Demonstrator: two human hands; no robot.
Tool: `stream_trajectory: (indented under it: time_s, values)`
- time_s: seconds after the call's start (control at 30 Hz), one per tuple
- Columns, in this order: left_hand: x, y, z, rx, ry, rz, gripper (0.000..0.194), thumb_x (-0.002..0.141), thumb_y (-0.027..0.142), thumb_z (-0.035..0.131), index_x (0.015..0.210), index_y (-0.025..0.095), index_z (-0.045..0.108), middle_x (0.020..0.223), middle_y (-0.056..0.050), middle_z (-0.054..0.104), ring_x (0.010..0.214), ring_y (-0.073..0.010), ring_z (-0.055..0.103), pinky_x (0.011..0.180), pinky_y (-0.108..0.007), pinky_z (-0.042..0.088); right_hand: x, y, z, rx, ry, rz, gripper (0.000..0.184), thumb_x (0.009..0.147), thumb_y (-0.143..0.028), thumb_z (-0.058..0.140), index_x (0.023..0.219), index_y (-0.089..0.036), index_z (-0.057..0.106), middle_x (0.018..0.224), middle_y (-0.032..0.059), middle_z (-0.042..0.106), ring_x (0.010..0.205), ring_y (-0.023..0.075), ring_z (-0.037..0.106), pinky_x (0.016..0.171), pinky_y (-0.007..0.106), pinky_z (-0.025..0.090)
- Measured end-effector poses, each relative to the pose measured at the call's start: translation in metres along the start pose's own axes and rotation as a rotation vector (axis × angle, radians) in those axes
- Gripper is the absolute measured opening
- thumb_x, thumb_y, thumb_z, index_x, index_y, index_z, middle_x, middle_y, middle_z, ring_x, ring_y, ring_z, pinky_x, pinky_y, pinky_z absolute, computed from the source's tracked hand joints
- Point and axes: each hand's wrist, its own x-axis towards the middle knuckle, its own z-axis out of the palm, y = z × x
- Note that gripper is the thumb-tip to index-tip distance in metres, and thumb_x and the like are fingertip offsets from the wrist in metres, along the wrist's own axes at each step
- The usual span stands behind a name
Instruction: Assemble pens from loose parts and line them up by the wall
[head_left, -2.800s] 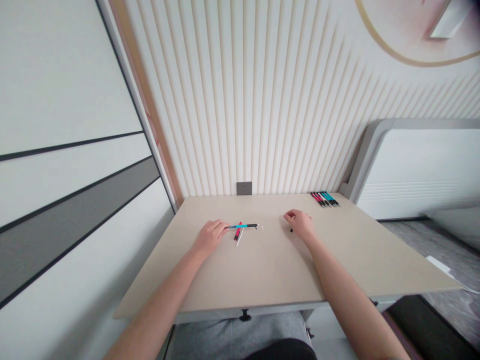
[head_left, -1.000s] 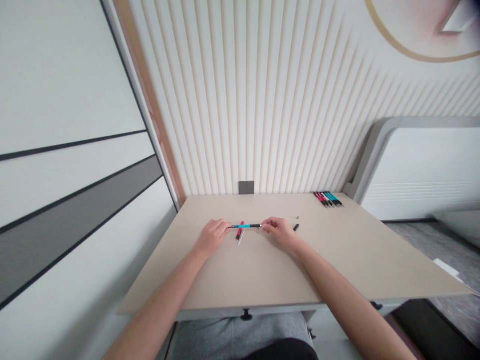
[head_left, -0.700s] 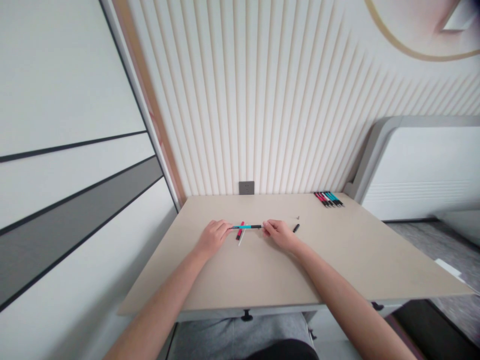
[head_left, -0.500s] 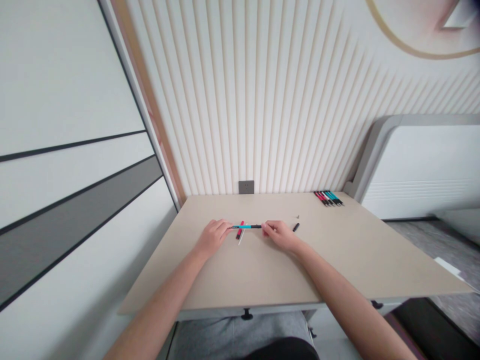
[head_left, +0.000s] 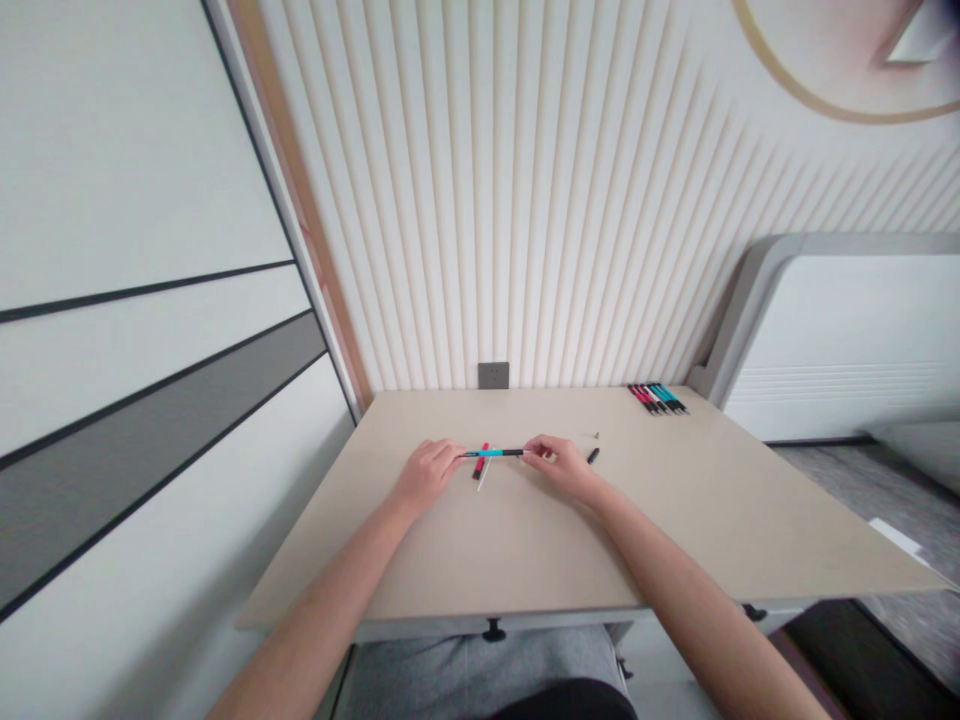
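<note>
A blue pen is held level just above the beige table, between both hands. My left hand pinches its left end with curled fingers. My right hand pinches the right end, fingers closed round the tip. Under the blue pen lie a red pen barrel and a thin white refill. Just right of my right hand a small black pen part rests on the table, with a tiny pale piece behind it.
A row of several red, black and blue pens lies at the table's far right, near the wall. A grey socket plate sits on the ribbed wall behind. A white padded headboard stands to the right.
My right hand left the small black part on the table, moved left and closed on the right end of the blue pen. My left hand has kept its hold.
</note>
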Motion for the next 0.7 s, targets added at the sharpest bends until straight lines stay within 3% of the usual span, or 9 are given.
stream_trajectory:
  time_s: [0.17,0.37,0.47,0.7]
  values:
    - [0.0007,0.0015,-0.0007,-0.007,-0.013,0.017,0.017,0.096,0.026,0.042,0.099,0.020,0.057,0.093,-0.004,0.066,0.085,-0.0165,0.060,0.075,-0.032,0.043,-0.0016,0.0004,0.0028,-0.010,-0.077,0.058,0.047,0.092,-0.048,0.037,0.071,-0.018,0.066,0.064,0.0012,0.064,0.060,0.0148,0.054,0.061,0.026,0.039]
    - [0.0007,0.0004,-0.0008,0.008,-0.002,0.009,0.015,0.096,0.024,0.043,0.101,0.019,0.057,0.094,-0.004,0.066,0.086,-0.0168,0.060,0.075,-0.032,0.042,0.0001,-0.0001,0.0015,-0.007,0.001,0.002,0.029,0.082,-0.044,0.058,0.098,-0.020,0.066,0.079,0.0023,0.066,0.072,0.0168,0.057,0.068,0.027,0.041]
    - [0.0008,0.0012,-0.0012,0.005,-0.003,0.009,0.014,0.095,0.022,0.044,0.102,0.019,0.056,0.094,-0.004,0.066,0.086,-0.0165,0.060,0.075,-0.031,0.042,-0.0002,-0.0033,-0.0014,-0.021,-0.008,-0.007,0.026,0.084,-0.042,0.055,0.087,-0.020,0.067,0.077,0.0028,0.066,0.072,0.0169,0.058,0.067,0.027,0.041]
    - [0.0003,0.0009,0.0001,0.000,-0.016,0.005,0.014,0.095,0.021,0.045,0.101,0.020,0.058,0.094,-0.004,0.065,0.086,-0.0162,0.060,0.075,-0.031,0.043,-0.0021,-0.0039,0.0009,-0.027,-0.078,0.003,0.042,0.093,-0.044,0.039,0.075,-0.018,0.066,0.071,0.0026,0.066,0.067,0.0149,0.057,0.065,0.025,0.040]
